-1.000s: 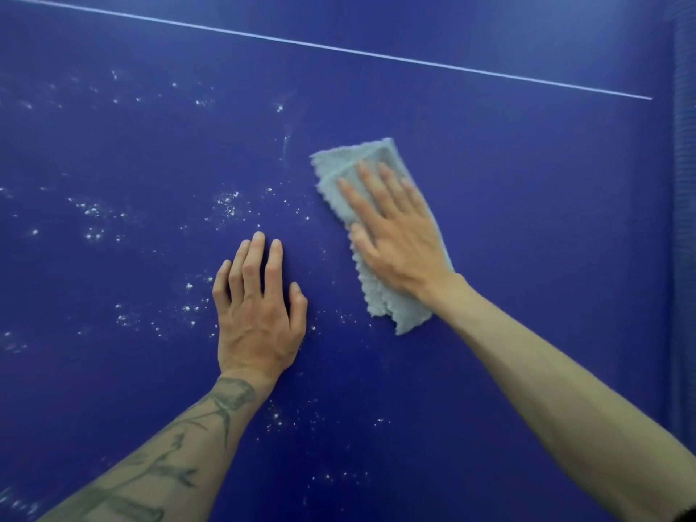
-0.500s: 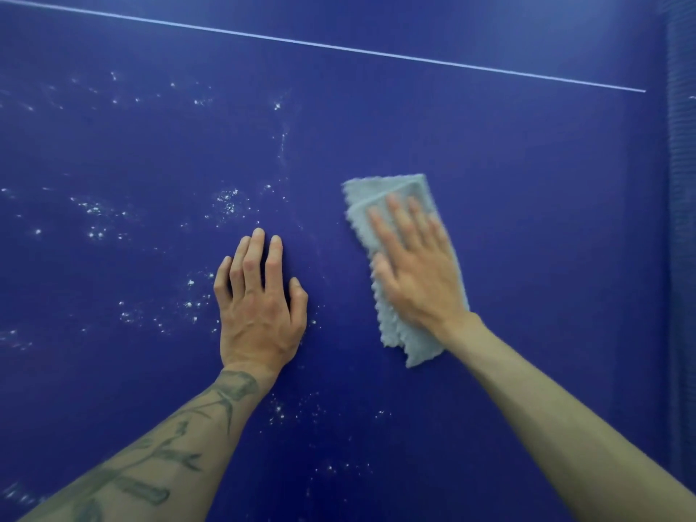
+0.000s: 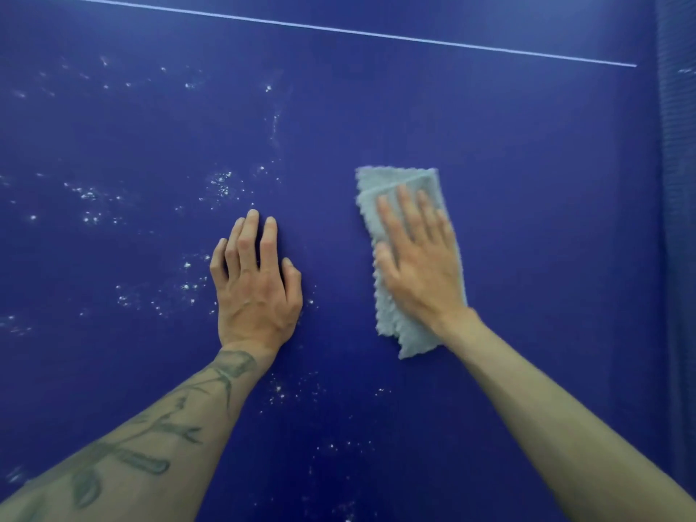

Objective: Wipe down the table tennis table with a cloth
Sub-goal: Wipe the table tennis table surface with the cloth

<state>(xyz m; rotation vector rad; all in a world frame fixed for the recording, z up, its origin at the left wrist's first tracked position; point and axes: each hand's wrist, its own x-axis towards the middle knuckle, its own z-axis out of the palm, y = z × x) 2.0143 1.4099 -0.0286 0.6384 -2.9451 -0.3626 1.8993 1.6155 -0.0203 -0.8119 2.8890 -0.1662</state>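
The dark blue table tennis table fills the view. A folded light blue cloth lies flat on it right of centre. My right hand presses on the cloth with straight fingers, covering its middle. My left hand rests flat on the bare table a little to the left of the cloth, fingers straight and together. White specks are scattered over the table's left half and below my hands.
A thin white line crosses the top of the table from left to right. The net runs along the right edge of the view.
My right hand has slid the cloth to the right and towards me, away from the specks. My left hand has stayed in place.
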